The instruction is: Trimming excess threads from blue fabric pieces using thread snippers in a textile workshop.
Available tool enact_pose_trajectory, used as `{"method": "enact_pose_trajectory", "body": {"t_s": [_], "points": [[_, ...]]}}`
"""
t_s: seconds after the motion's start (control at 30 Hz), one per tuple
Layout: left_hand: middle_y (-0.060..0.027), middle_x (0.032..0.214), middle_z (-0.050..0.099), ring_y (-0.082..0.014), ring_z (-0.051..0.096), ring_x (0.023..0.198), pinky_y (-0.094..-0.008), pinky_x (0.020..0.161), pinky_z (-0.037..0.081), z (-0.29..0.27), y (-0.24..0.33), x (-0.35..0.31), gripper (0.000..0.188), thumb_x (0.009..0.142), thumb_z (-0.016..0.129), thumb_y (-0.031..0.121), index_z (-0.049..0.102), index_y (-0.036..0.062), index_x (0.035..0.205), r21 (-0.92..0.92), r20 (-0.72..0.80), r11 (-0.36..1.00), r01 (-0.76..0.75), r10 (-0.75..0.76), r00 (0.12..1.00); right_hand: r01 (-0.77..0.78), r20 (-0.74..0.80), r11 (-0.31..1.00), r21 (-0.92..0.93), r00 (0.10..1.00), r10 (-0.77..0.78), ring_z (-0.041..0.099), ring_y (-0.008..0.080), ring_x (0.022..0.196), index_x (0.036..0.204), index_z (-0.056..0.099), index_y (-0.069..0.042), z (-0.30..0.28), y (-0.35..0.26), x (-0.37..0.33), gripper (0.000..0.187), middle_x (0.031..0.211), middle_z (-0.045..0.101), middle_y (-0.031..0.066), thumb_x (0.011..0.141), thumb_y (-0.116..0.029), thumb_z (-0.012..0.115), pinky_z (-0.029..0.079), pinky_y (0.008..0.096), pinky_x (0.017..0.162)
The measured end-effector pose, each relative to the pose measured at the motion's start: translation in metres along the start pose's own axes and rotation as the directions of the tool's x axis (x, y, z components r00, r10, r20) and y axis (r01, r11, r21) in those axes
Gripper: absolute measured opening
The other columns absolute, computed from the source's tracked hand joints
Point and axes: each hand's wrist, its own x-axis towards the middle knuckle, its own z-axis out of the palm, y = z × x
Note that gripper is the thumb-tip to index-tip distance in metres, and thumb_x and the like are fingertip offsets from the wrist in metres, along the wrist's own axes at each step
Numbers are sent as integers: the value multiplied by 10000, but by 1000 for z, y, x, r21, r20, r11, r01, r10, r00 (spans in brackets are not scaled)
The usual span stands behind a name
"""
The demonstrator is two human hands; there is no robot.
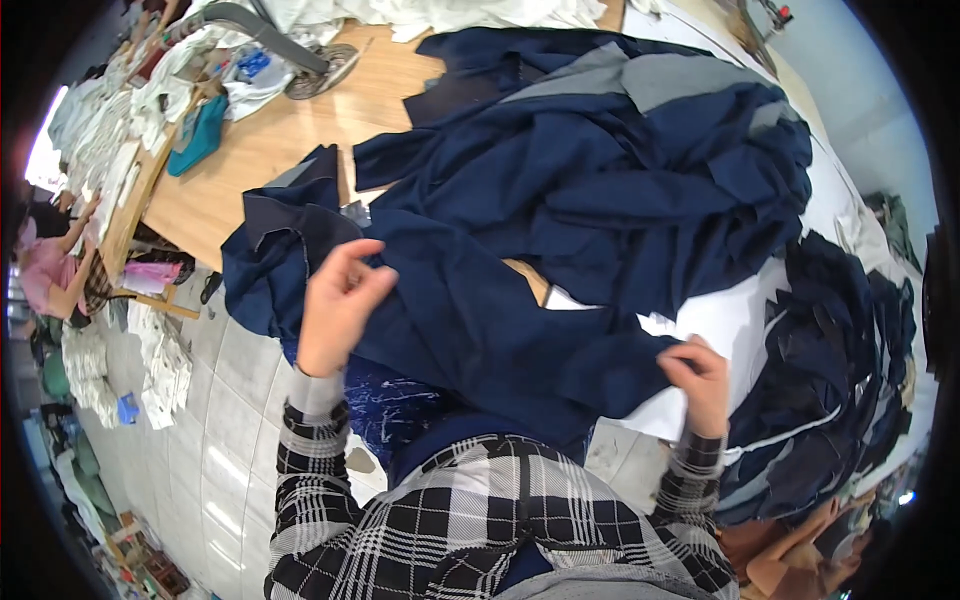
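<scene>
A long piece of navy cloth (470,310) lies across the near edge of the table and over my lap, its exact garment kind unclear. My left hand (340,305) is raised over its left part, thumb and forefinger curved but apart, holding nothing. Just beside that hand, the cloth shows a darker turned-back section (310,225) with a stitched edge. At the right end, my right hand (700,378) has its fingers pinched together at the cloth's edge. A small white tag or scrap (656,323) lies near these fingertips.
A large heap of navy garments (620,200) with grey parts covers the table's middle. More dark garments (830,370) are piled at right. A grey lamp-like arm (265,35) and a teal cloth piece (198,138) are at far left. Another person (55,255) sits at left.
</scene>
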Motion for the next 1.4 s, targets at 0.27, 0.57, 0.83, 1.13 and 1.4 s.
{"method": "enact_pose_trajectory", "body": {"t_s": [0.27,0.57,0.83,1.13,1.4], "points": [[-83,888,634,-139,596,763,-242,701,460,-95,-66,34,202,848,617,134,632,-10,990,446,-385,893,-60,252,888,36,-618,981,192,781,92,307,31,559,643,494,-79,-127,30,24,302,620,398,-72,907,-207,565,242,214,533],[3,845,595,-46,507,712,-184,641,414,-16,-44,17,156,841,623,66,624,-3,981,94,-77,988,-125,132,988,30,-103,984,178,995,-12,501,89,827,958,571,-35,-61,-18,37,270,890,531,0,710,52,633,400,206,721],[-56,904,565,-92,493,611,-218,540,421,157,15,-25,285,715,762,120,610,13,931,-253,451,892,-374,451,770,-60,151,872,486,988,-17,451,20,746,1276,462,-11,0,-33,25,396,1144,579,76,897,-115,512,353,153,658],[-6,768,594,-54,534,676,-180,603,415,196,7,-30,136,832,638,57,592,-20,933,-409,467,911,-45,251,848,99,107,928,359,983,-146,519,123,1028,1278,447,2,17,-11,21,459,1164,535,95,831,49,539,446,218,821],[46,800,589,-18,492,708,-173,636,397,180,-18,-22,174,897,600,192,640,23,880,-454,688,735,504,-71,722,24,-23,955,296,1000,-18,518,47,639,940,656,5,29,-7,25,121,805,613,8,824,-14,632,415,164,583]]}}
